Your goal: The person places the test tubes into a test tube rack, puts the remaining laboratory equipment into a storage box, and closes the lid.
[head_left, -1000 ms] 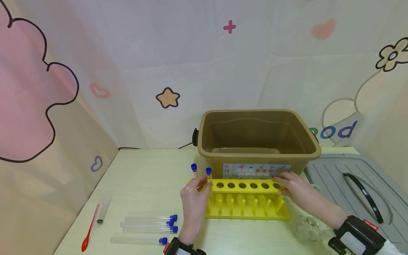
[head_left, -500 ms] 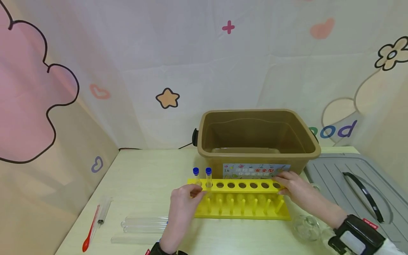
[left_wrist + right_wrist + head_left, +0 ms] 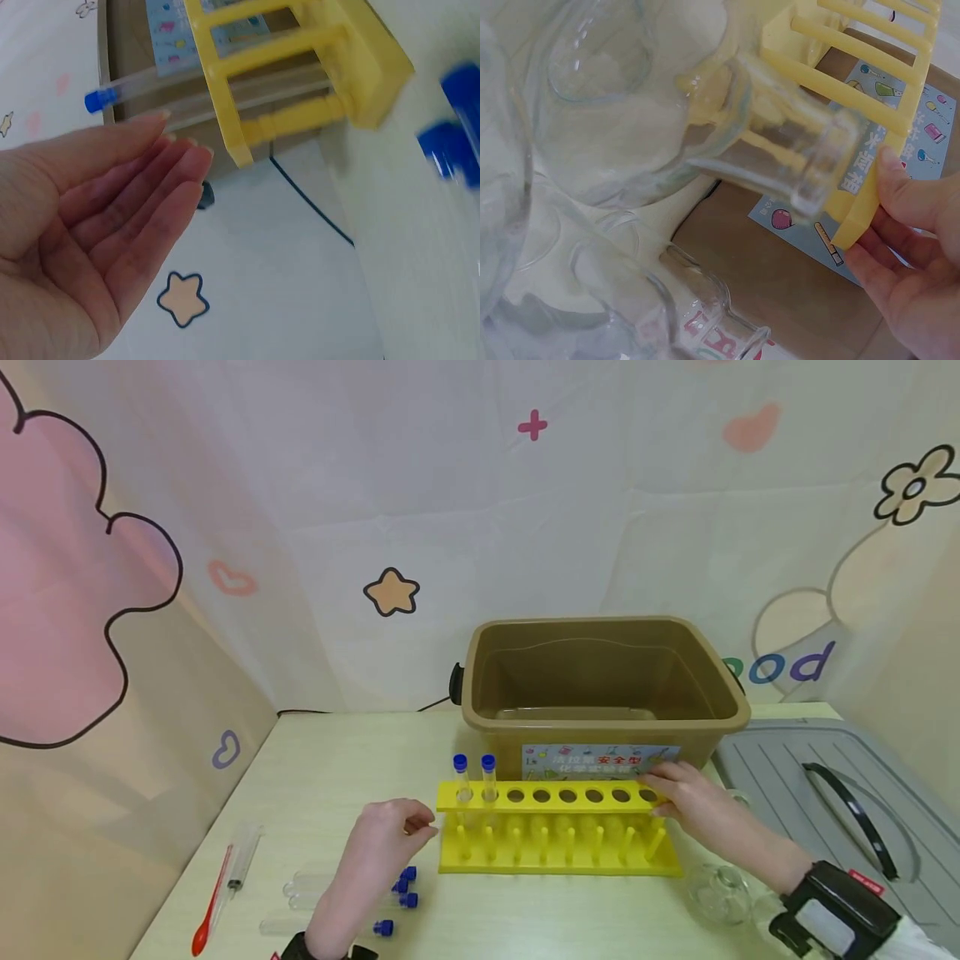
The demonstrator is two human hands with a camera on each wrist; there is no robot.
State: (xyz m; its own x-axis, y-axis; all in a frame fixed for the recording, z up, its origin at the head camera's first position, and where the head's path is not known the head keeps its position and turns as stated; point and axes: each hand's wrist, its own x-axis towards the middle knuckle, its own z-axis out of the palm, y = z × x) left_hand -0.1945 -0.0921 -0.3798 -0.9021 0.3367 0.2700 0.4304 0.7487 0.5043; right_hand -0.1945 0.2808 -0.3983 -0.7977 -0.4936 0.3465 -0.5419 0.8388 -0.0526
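Observation:
A yellow test tube rack (image 3: pixel 558 867) stands on the table. Two blue-capped test tubes, the outer one (image 3: pixel 461 765) and its neighbour (image 3: pixel 489 767), stand upright in the leftmost holes. My left hand (image 3: pixel 388 839) is just left of the rack, holding nothing; in the left wrist view its relaxed fingers (image 3: pixel 180 161) are apart from the tubes. With my right hand (image 3: pixel 693 800) I grip the rack's right end, thumb on the top plate and fingers underneath in the right wrist view. Several capped test tubes (image 3: pixel 397 901) lie below my left forearm, partly hidden by it.
A brown bin (image 3: pixel 611 727) stands directly behind the rack. Its grey lid (image 3: pixel 772 760) lies at the right. Glass flasks (image 3: pixel 720 895) sit near my right forearm. At the left lie a red spoon (image 3: pixel 201 935) and a syringe (image 3: pixel 242 860).
My left hand has let go of the outer test tube, which sits lower in the rack, and has moved left and down. My right hand keeps its grip on the rack.

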